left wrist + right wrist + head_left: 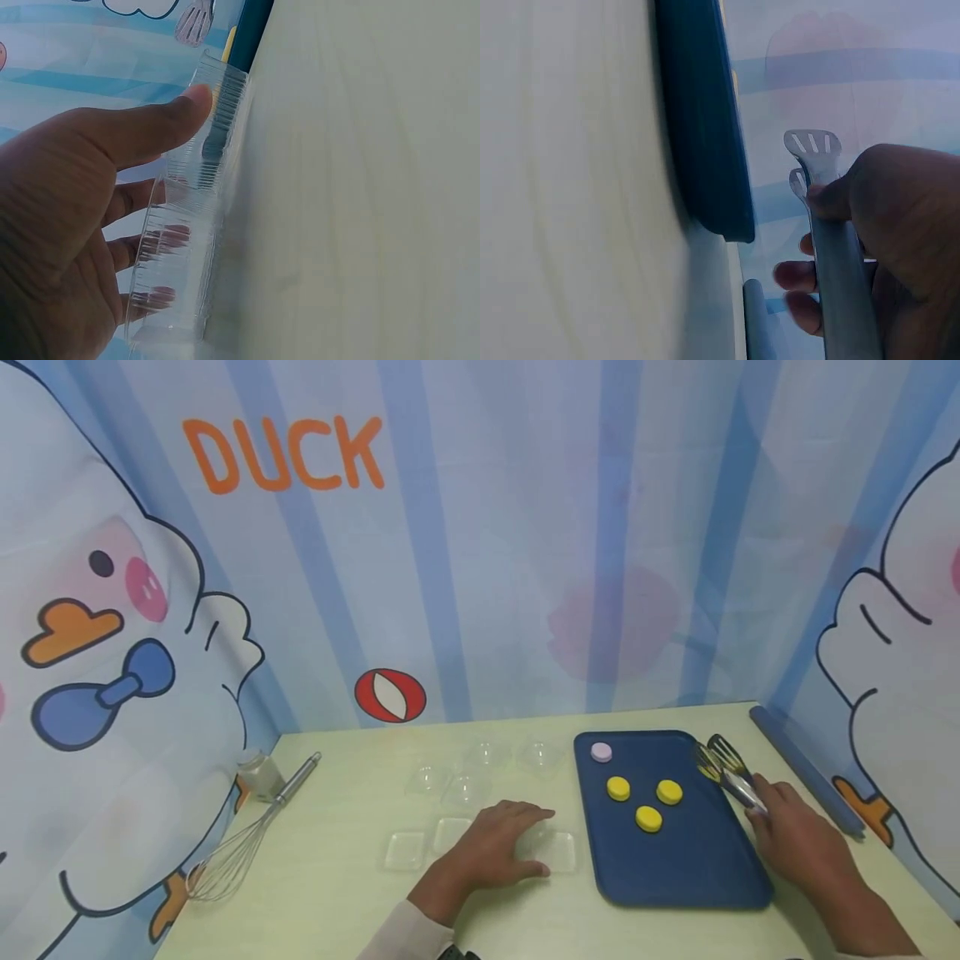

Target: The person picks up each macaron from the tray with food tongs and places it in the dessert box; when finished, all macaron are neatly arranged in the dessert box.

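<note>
In the head view my right hand grips metal tongs with slotted ends, held over the right edge of a dark blue tray. In the right wrist view, no object shows between the tong ends. Three yellow discs and one pale lilac disc lie on the tray. Left of it, my left hand is spread around a clear plastic box. Its thumb is on the near side and its fingers beyond, seen through the plastic. Whether they press on the box is unclear.
More clear square boxes stand left of my left hand. Behind them are several clear domed pieces. A whisk and a small jar are at the left edge. A blue-grey bar lies along the right edge.
</note>
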The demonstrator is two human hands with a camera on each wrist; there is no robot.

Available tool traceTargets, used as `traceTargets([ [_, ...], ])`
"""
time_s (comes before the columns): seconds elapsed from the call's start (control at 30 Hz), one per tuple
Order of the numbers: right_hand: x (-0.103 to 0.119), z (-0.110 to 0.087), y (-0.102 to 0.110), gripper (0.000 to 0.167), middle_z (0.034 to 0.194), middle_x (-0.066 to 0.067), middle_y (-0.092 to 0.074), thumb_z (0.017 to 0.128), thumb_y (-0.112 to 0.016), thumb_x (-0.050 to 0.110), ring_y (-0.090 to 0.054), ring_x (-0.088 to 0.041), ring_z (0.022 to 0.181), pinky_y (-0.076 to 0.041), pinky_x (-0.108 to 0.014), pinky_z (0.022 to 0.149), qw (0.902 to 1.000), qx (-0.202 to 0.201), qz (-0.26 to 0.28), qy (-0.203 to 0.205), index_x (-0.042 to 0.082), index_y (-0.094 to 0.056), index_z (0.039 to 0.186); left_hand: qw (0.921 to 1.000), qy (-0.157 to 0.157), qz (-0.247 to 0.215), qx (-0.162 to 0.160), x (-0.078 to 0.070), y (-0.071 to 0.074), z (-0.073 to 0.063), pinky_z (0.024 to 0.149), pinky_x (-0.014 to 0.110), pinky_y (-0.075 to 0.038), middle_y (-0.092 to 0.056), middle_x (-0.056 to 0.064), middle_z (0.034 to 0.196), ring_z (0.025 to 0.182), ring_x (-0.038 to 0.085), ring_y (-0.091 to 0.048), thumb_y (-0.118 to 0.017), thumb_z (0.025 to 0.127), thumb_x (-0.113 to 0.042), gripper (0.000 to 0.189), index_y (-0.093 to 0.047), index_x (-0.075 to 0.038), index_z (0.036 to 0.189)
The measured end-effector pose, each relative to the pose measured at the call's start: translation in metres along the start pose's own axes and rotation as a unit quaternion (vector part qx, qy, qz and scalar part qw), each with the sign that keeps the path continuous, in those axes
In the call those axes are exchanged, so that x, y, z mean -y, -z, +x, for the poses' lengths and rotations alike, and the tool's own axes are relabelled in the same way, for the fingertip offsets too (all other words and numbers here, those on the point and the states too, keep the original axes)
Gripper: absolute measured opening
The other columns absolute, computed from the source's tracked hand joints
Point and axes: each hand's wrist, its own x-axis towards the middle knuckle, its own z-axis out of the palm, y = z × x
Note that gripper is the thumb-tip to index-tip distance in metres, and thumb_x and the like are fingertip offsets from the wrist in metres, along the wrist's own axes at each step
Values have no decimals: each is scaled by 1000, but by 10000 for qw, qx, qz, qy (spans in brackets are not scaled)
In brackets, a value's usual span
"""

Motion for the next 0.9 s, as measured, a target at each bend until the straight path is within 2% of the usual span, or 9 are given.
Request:
traceTargets([
  [0.13,4,0,0,54,125,-30,-66,105,-67,14,-71,-44,95,-56,-60,71,9996,52,-55,256,-12,-51,149,10000,47,4,-9,0,0,0,116,47,-51,-66,-3,154,141,22,-60,-89,89,-48,77,-59,-26,157],
  [0.27,7,0,-1,53,122,-27,-70,104,-71,18,-71,-39,94,-56,-58,73,9993,105,-51,342,-10,-57,146,10000,25,-6,-29,0,0,0,115,47,-51,-67,-3,153,140,22,-60,-90,87,-49,80,-58,-26,157],
  [0.53,9,-2,-3,50,119,-24,-74,101,-78,20,-74,-41,99,-58,-59,76,9978,23,113,649,-7,-65,140,10000,12,16,-87,-2,1,0,116,48,-50,-68,-3,152,141,22,-60,-91,87,-49,82,-57,-26,158],
  [0.77,7,-2,-4,51,119,-24,-77,99,-81,21,-76,-40,101,-57,-54,76,9976,157,238,636,-5,-68,141,9999,28,17,-100,-1,0,0,115,48,-51,-69,-3,151,139,22,-62,-91,87,-49,83,-57,-25,159],
  [0.9,6,-2,-6,49,120,-24,-78,99,-81,21,-76,-41,103,-59,-57,79,9974,175,277,640,-3,-69,140,9999,3,34,-120,-1,-1,-1,114,49,-52,-69,-3,151,138,22,-62,-90,87,-50,84,-56,-25,159],
])
